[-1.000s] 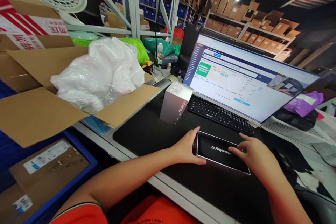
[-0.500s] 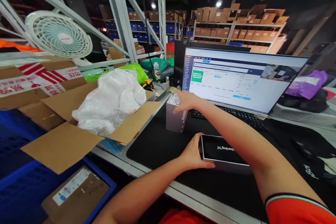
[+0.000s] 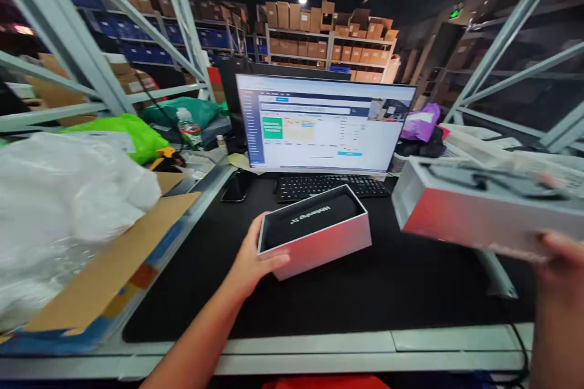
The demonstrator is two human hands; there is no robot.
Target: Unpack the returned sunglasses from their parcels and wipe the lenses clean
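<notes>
My left hand point(image 3: 260, 258) is closed around the left end of an open oblong box point(image 3: 323, 252), its thumb along the near side. Inside the box lies a black case point(image 3: 312, 217) with white lettering. The box stands slightly turned on the black desk mat point(image 3: 365, 301). At the right edge my right hand point(image 3: 559, 267), smeared by motion, grips a second box part point(image 3: 460, 222) of the same pale and reddish look, held above the mat. Dark shapes show at its top; whether they lie inside or behind it I cannot tell.
A monitor point(image 3: 319, 127) and keyboard point(image 3: 331, 187) stand behind the box, with a phone point(image 3: 237, 187) to their left. An open carton point(image 3: 114, 261) with white plastic bags point(image 3: 68, 213) occupies the left. A purple bag point(image 3: 420, 123) and a white basket point(image 3: 479, 140) are at the right.
The view has swung right. My right hand has lifted the upright box part from near the monitor and carried it right. The open box in my left hand has turned on the mat.
</notes>
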